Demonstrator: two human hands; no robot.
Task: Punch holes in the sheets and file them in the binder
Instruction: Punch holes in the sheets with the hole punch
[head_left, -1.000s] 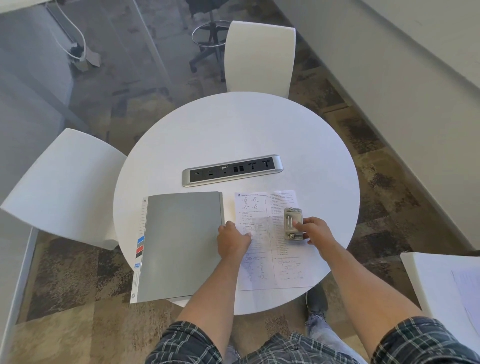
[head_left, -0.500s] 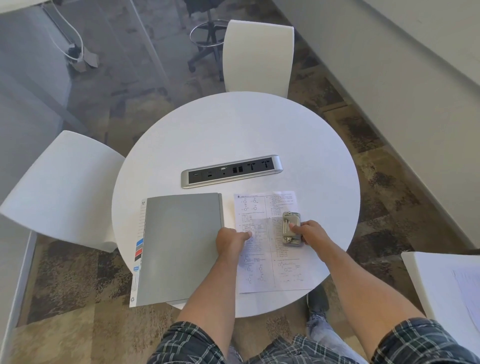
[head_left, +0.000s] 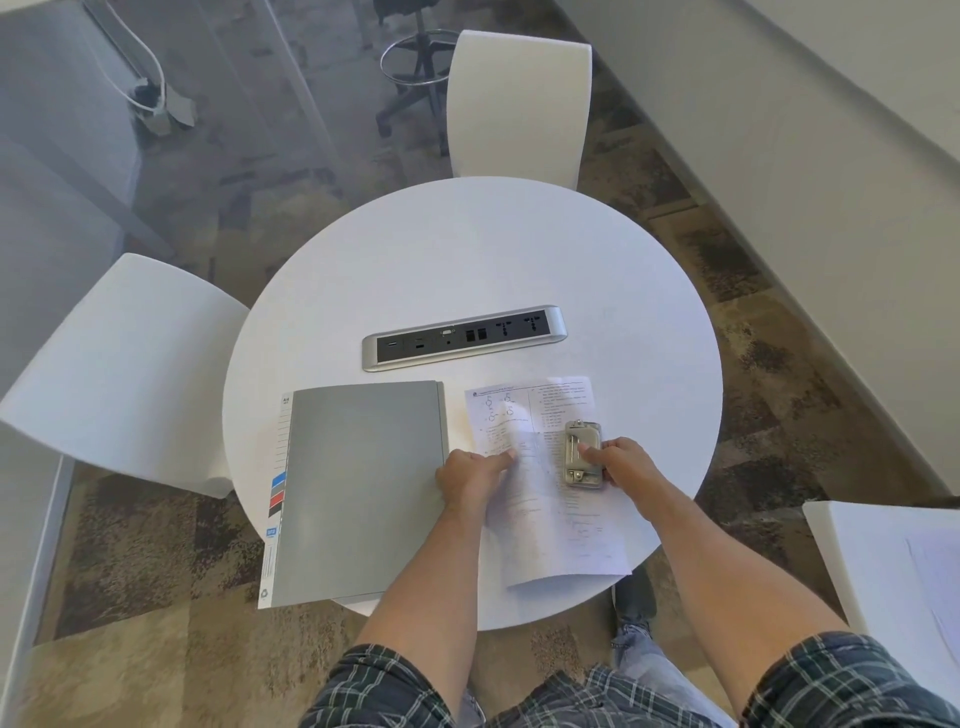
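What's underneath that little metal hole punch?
The hole punch sits on the printed sheets, near their right side, with the right hand gripping it. The sheets lie on the white table. The print directly beneath the punch is covered.

left hand (head_left: 470, 475) lifts sheets' (head_left: 545, 499) edge.

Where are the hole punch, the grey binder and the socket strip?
hole punch (head_left: 577, 457), head view, on its metal top
grey binder (head_left: 358, 493), head view, middle of its closed cover
socket strip (head_left: 464, 336), head view, on its dark socket panel
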